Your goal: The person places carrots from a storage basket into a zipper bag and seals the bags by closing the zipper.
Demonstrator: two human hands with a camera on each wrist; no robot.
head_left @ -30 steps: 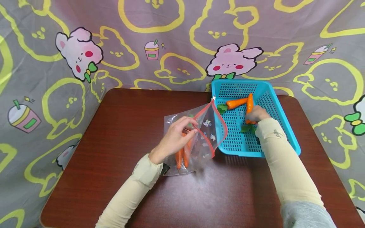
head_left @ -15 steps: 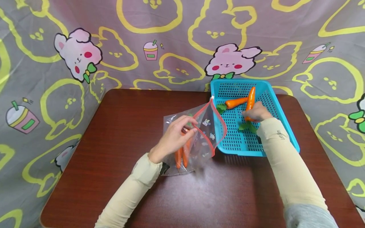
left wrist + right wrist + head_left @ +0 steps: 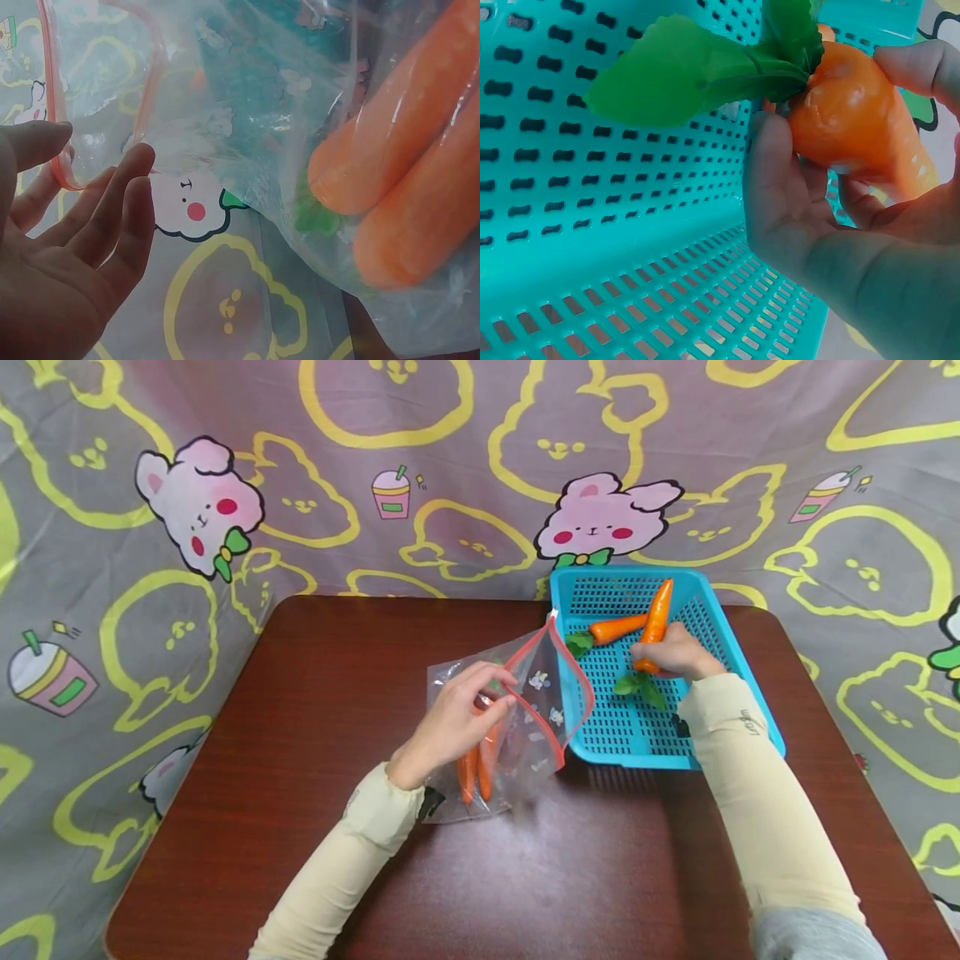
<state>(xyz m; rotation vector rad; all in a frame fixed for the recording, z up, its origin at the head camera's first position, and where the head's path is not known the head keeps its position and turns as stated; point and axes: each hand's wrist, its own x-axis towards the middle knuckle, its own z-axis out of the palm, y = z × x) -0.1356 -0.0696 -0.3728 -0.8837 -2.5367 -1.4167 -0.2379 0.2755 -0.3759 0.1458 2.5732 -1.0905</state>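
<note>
My right hand [image 3: 678, 652] grips a carrot [image 3: 657, 614] near its leafy end, inside the blue basket [image 3: 750, 693]. The carrot's tip points up toward the basket's back wall. Green leaves [image 3: 682, 71] stick out past my fingers in the right wrist view. Another carrot [image 3: 617, 628] with leaves lies behind it. To the left, my left hand [image 3: 457, 710] pinches the red zip edge of a clear plastic bag [image 3: 525, 768] between thumb and fingers. The bag's mouth gapes toward the basket. Inside the bag are two carrots [image 3: 405, 127], partly covered by my hand in the head view.
The dark red-brown table [image 3: 315, 693] runs under everything. A patterned cloth [image 3: 450, 485] with cartoon bunnies hangs behind and at both sides. The bag's open end overlaps the basket's left rim in the head view.
My right hand has raised the carrot slightly, its tip shifting toward the back and its leaves showing more. The left hand and the bag stay nearly still.
</note>
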